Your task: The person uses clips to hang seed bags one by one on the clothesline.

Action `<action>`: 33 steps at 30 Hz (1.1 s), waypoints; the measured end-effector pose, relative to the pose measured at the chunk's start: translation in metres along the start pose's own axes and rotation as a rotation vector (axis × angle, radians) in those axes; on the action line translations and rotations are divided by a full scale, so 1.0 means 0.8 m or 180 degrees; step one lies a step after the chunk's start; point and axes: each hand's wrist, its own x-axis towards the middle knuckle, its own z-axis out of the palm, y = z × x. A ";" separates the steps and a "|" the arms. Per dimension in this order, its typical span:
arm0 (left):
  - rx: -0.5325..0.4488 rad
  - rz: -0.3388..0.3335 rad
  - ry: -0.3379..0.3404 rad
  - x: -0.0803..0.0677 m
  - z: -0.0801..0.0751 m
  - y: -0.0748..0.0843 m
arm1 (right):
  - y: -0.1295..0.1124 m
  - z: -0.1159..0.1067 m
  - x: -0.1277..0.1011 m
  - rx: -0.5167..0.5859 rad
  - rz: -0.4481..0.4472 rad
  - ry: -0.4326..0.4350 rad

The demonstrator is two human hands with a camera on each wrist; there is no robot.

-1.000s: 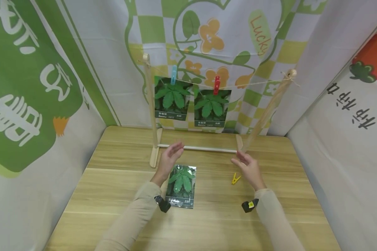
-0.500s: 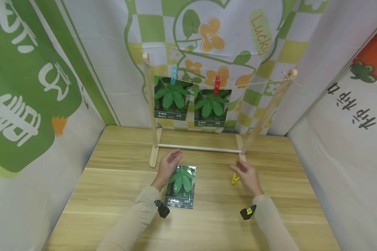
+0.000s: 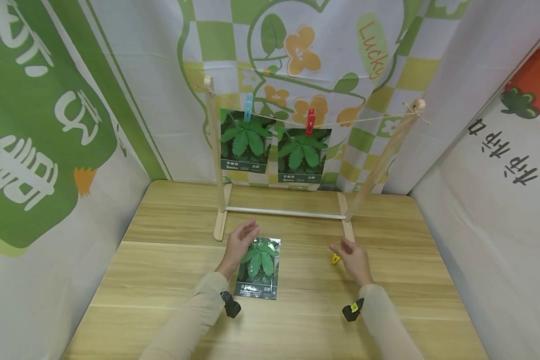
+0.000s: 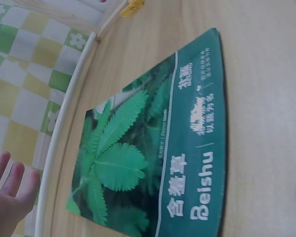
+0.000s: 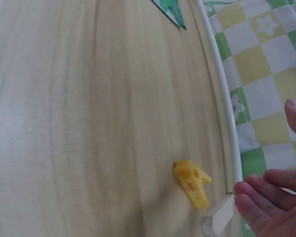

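both lowered and drawn back from the rack's crossbar (image 3: 284, 213) since a second ago. left hand (image 3: 240, 242) now just over the seed packet (image 3: 258, 267), fingers loose, gripping nothing. right hand (image 3: 352, 256) likewise slack and empty, hovering above the yellow clothespin (image 3: 335, 259), half hiding it from the head view. plainly visible from the right wrist: clothespin (image 5: 192, 183) lying free on the surface (image 5: 89, 123), near the fingertips (image 5: 259, 195). packet print readable only from the left wrist.
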 end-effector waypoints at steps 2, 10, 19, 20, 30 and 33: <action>0.0020 -0.0029 -0.0016 -0.001 -0.001 -0.002 | 0.004 0.002 -0.002 0.0003 0.0070 0.0004; 0.0111 -0.0166 -0.0051 -0.003 -0.008 -0.018 | 0.012 0.004 -0.005 -0.0378 0.0133 0.0081; 0.0391 -0.0354 0.0005 -0.006 -0.012 -0.022 | 0.020 0.009 0.000 -0.0881 0.0203 0.0122; 0.0466 -0.0382 0.0008 -0.007 -0.013 -0.023 | 0.021 0.010 0.001 -0.0907 0.0212 0.0145; 0.1399 -0.0843 -0.0058 -0.010 -0.012 -0.022 | 0.021 0.021 0.013 -0.0905 0.0295 0.0196; 0.1680 -0.0795 -0.0114 -0.011 -0.008 -0.021 | 0.022 0.023 0.017 -0.0910 0.0330 0.0122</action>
